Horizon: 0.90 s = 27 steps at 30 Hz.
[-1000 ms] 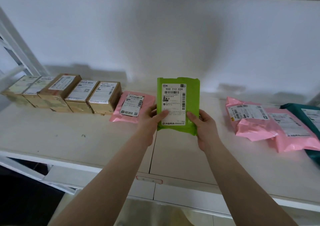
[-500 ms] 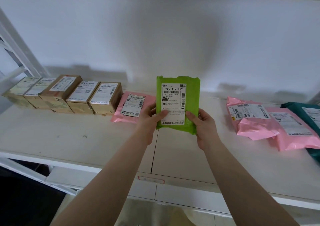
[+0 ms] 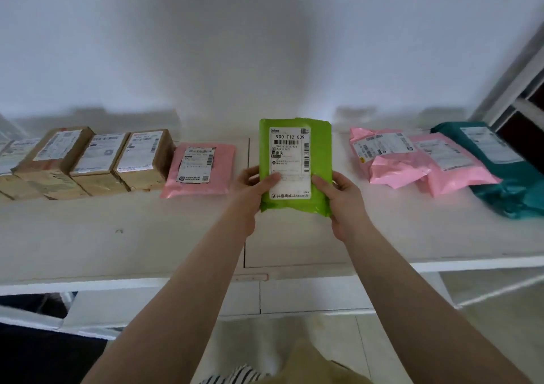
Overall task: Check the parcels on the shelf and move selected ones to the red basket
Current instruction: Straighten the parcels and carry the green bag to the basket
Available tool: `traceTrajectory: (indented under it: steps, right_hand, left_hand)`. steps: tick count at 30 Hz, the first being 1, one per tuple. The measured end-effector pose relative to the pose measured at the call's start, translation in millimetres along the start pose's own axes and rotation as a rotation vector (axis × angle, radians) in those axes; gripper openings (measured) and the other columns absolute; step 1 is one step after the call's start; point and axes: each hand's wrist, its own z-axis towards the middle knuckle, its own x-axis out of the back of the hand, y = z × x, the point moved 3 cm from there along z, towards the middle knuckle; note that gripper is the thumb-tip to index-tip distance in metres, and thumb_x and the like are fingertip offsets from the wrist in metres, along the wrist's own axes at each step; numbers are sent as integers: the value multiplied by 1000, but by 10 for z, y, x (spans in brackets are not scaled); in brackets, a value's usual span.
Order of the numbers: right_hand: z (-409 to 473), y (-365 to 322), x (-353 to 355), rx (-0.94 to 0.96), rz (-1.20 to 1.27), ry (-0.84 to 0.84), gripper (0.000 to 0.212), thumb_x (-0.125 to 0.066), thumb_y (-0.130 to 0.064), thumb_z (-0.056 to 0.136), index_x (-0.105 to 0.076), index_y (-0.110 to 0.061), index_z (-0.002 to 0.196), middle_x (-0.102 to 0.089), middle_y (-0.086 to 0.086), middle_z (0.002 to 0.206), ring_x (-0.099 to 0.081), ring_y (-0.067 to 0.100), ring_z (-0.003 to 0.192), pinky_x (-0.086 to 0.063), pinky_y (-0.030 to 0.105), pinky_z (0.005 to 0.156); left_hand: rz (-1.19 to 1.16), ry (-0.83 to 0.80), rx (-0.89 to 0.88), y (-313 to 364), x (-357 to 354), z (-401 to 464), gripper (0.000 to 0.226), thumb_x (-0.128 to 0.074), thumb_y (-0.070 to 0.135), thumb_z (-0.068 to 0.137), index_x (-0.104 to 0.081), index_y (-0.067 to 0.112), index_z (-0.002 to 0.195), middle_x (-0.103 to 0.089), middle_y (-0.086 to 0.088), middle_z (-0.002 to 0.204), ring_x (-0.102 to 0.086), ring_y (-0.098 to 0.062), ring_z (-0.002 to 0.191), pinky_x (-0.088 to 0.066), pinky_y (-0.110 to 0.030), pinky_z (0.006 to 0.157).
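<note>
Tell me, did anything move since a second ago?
Hardly anything. Both hands, left hand and right hand, keep holding the green parcel upright over the shelf, label facing the person. Only the view swung a little to the right. The boxes and pink bags lie where they were.

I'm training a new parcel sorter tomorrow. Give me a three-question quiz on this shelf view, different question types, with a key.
1. True or false: the green parcel lies flat on the shelf.
2. Multiple choice: what lies at the far right end of the shelf? A) a brown box B) a teal bag C) a red basket
3. Fill in: the label's large code reads 900 T12 ___.

Key: 1. False; the left hand and right hand hold it up, label facing the camera. 2. B, the teal bag, beside the pink bags. 3. 039.
</note>
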Motion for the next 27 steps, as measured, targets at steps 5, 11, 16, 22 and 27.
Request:
traceTrajectory:
  steps: [5,11,16,22,27]
  right_hand:
    - [-565,-36,500,80,36,199,32,-69,-3,87,-65,0,119,-78,3,87,-74,17,74,-62,33,70]
    - [-1697,208,1210,107,97,541,24,-71,-8,87,-69,-9,111,-73,16,106,-69,30,94,-55,54,92]
    - [-2785,590,1833,90,168,800,17,-72,-9,86,-71,-16,101,-77,4,95,-72,22,85,-56,52,92]
    - [-3990,971,2554,50,249,1058,17,-72,-10,87,-71,-20,100,-76,2,95,-71,24,88,-58,48,88]
    - [-4843,1336,3158,-21,337,1221,17,-72,-12,87,-70,-20,101,-74,-2,92,-71,16,78,-59,27,61]
  left_hand:
    - [120,-186,8,-222,-375,-201,47,-73,8,82,-56,7,126,-69,-11,117,-70,-21,85,-60,-35,74]
    - [264,-537,68,-784,-829,-825,47,-74,9,81,-57,7,125,-69,-14,117,-71,-27,94,-58,-36,75]
    - [392,-755,170,-1527,-1136,-1599,52,-76,14,80,-56,7,127,-69,-11,117,-71,-26,99,-56,-29,69]
    - [587,-966,279,-2440,-1537,-2600,46,-74,16,84,-57,5,125,-69,-9,116,-69,-16,88,-53,-16,53]
    - [740,-1083,369,-3266,-1876,-3356,39,-73,13,83,-61,4,119,-70,-6,104,-67,-10,76,-48,-11,48]
